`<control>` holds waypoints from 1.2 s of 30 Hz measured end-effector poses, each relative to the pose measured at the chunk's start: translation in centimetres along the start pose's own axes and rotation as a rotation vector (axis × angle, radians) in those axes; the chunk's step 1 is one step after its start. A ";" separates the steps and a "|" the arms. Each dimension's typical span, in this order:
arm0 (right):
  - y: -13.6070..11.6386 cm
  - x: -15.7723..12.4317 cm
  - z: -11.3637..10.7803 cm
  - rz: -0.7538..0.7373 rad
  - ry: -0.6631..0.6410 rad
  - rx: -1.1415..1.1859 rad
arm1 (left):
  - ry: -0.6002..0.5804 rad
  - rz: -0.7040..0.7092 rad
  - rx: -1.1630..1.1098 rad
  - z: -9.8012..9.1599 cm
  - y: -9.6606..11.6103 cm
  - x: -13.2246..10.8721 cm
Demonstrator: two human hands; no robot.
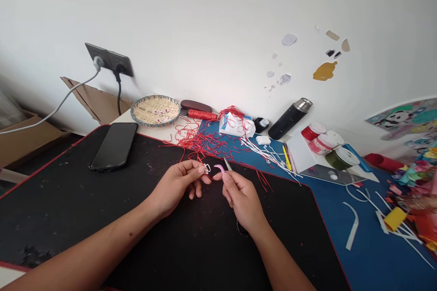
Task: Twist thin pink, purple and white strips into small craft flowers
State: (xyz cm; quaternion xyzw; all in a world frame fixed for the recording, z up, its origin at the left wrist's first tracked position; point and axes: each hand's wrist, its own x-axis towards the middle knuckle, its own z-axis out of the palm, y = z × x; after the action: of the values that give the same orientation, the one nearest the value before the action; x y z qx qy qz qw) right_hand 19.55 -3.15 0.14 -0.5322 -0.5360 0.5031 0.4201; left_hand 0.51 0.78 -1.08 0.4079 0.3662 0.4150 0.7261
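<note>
Bare forearms (82,254) reach out across a black desk mat (61,218) edged in red stitching, and the hands are brought close together above it. By the left hand (175,186), a tiny white wire loop (206,168) with a thin red cord (211,176) is held, its fingers (197,169) pinched shut on it, the loop's long axis too small to be made out. By the right hand (242,202), slim tweezers (220,168) with a glossy pink arm and a steel tip are gripped, its fingers (228,181) closed around them, the tip angled up and away from the loop, just to its right. Beyond the fingers, loose red cord strands (198,143) are scattered on the tabletop; white cord strands (269,157) lie farther right, and a black smartphone (114,146) lies to the left.
</note>
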 end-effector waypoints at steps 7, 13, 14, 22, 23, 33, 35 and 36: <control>0.5 0.0 0.3 -0.004 -0.012 -0.050 | 0.001 -0.005 0.021 0.0 0.1 -0.1; 0.6 0.0 0.3 -0.009 -0.025 -0.067 | -0.009 -0.003 0.023 0.0 0.1 -0.1; 0.6 0.0 0.3 -0.009 -0.025 -0.068 | -0.010 -0.002 0.022 0.0 0.0 -0.1; 0.7 -0.1 0.4 -0.018 -0.019 -0.060 | -0.005 -0.001 0.027 -0.1 -0.1 0.0; 0.7 -0.1 0.3 -0.018 -0.020 -0.057 | -0.005 -0.001 0.028 0.0 -0.1 0.0; 0.6 -0.2 0.4 -0.004 -0.035 -0.061 | -0.008 -0.004 0.029 0.1 0.1 -0.1; 0.6 -0.1 0.4 -0.001 -0.041 -0.055 | -0.006 -0.002 0.030 0.1 0.0 -0.1; 0.6 -0.1 0.5 -0.001 -0.042 -0.054 | -0.005 -0.002 0.030 0.1 0.0 -0.1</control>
State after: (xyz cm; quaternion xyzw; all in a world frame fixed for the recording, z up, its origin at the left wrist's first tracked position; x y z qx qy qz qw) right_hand 19.19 -3.34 -0.51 -0.5323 -0.5585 0.4991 0.3944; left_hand 0.54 0.65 -0.98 0.4196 0.3710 0.4078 0.7212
